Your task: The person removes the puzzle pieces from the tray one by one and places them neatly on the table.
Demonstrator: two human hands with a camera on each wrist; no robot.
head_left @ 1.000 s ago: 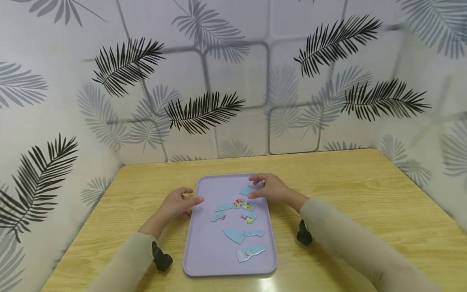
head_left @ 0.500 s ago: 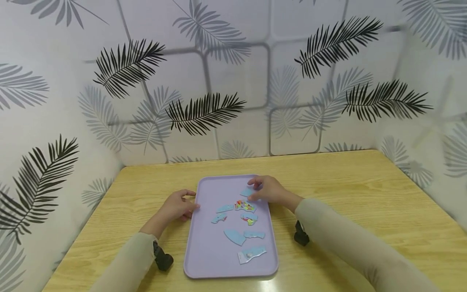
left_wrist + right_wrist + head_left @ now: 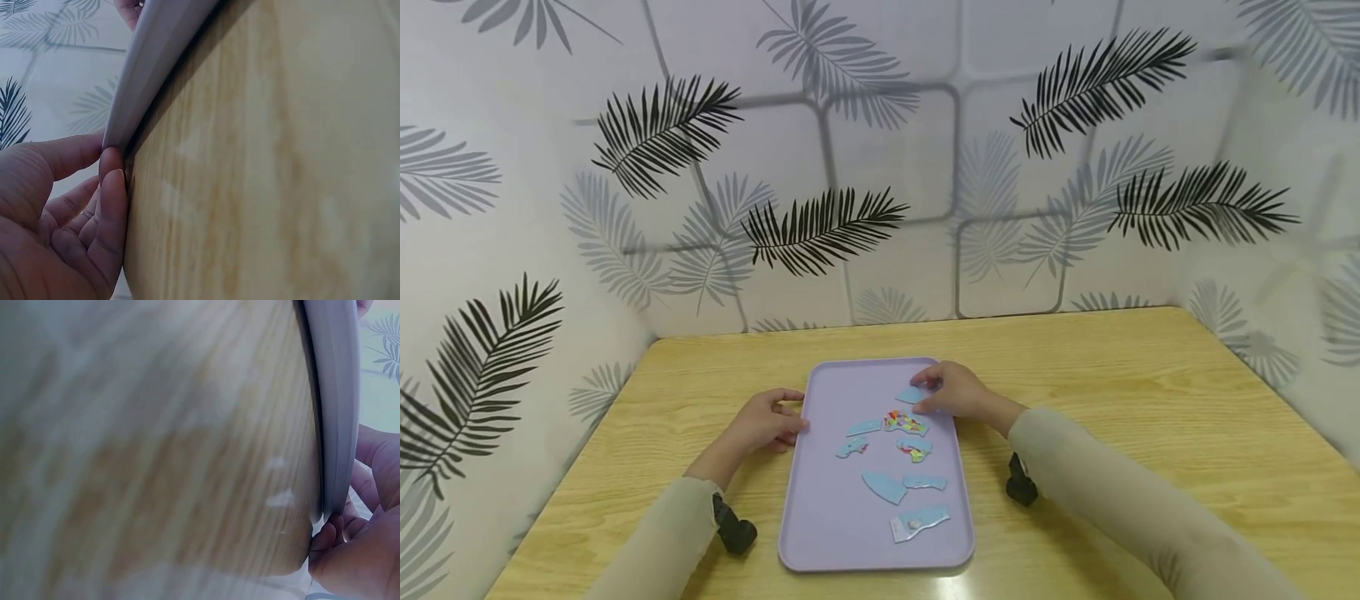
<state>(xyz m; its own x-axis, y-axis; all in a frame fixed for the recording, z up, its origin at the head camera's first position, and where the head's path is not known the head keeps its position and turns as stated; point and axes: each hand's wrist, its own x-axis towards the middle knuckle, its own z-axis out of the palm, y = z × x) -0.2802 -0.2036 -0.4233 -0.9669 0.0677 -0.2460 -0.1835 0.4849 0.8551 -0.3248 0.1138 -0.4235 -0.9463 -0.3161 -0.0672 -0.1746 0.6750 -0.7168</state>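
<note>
A pale lilac tray (image 3: 820, 533) lies on the wooden table. My left hand (image 3: 767, 422) pinches its left rim, thumb on the edge and fingers tucked against the side in the left wrist view. Over the far right corner, my right hand (image 3: 958, 390) reaches across the rim. Its bent thumb and forefinger stand on either side of a light blue puzzle piece (image 3: 911, 395); I cannot tell whether they grip it. In the right wrist view, the curled fingers (image 3: 326, 536) sit right at the tray's end. A multicoloured puzzle piece (image 3: 905, 422) lies just nearer.
Several more flat pieces lie in the tray, among them a curved blue piece (image 3: 884, 487) and a white-edged piece (image 3: 919, 523) near the front. A patterned wall (image 3: 880, 267) stands behind the wooden table (image 3: 1090, 392).
My left thumb has drawn back from over the tray onto its left rim. My right thumb and forefinger have come lower and closer together around the light blue piece. The pieces keep their places.
</note>
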